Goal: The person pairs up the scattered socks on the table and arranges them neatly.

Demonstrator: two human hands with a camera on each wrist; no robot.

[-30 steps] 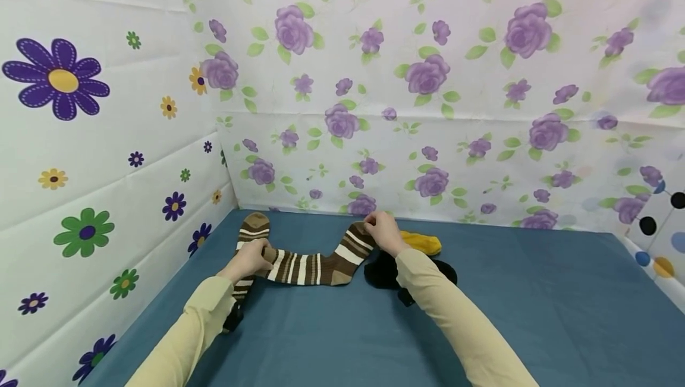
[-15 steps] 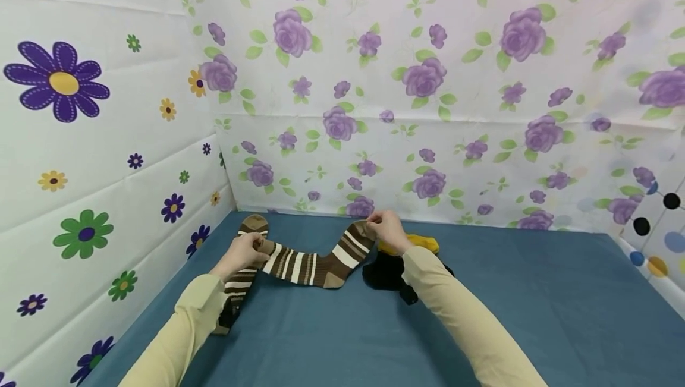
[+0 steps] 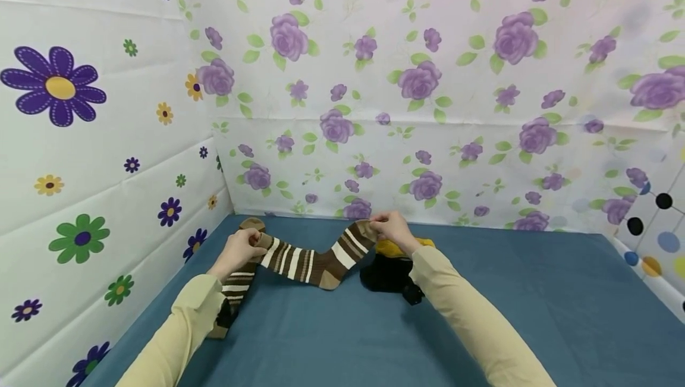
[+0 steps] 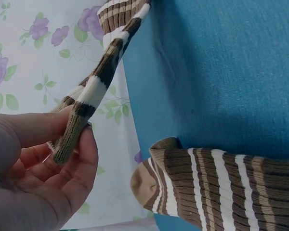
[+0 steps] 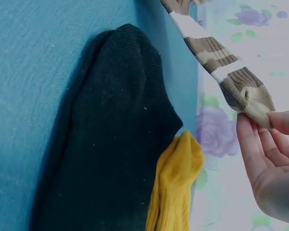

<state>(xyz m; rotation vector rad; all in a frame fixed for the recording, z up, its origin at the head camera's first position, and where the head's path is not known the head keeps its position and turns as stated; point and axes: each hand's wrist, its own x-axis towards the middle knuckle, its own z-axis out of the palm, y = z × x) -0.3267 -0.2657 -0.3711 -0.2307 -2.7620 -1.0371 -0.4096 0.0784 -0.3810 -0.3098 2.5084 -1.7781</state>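
A brown, tan and white striped sock (image 3: 321,265) hangs stretched between both hands, its heel sagging low over the table. My left hand (image 3: 238,251) pinches the tan cuff between thumb and fingers, as the left wrist view shows up close. At the other end, my right hand (image 3: 395,230) pinches the tan toe (image 5: 257,106). Beneath the left hand lies a second sock (image 4: 226,185) with matching stripes, partly hidden by hand and sleeve in the head view. Below the right hand are a black sock (image 5: 115,125) and a yellow sock (image 5: 176,187), both partly covered by the arm.
A blue cloth (image 3: 321,345) covers the table. A white sheet with purple roses (image 3: 417,84) rises along the back edge. Another sheet with bold flowers (image 3: 80,238) stands on the left, and a dotted one (image 3: 655,238) on the right.
The cuff end of the held sock has risen and shifted slightly left with my left hand. My right hand has moved a little right, and the sock now hangs in a deeper curve.
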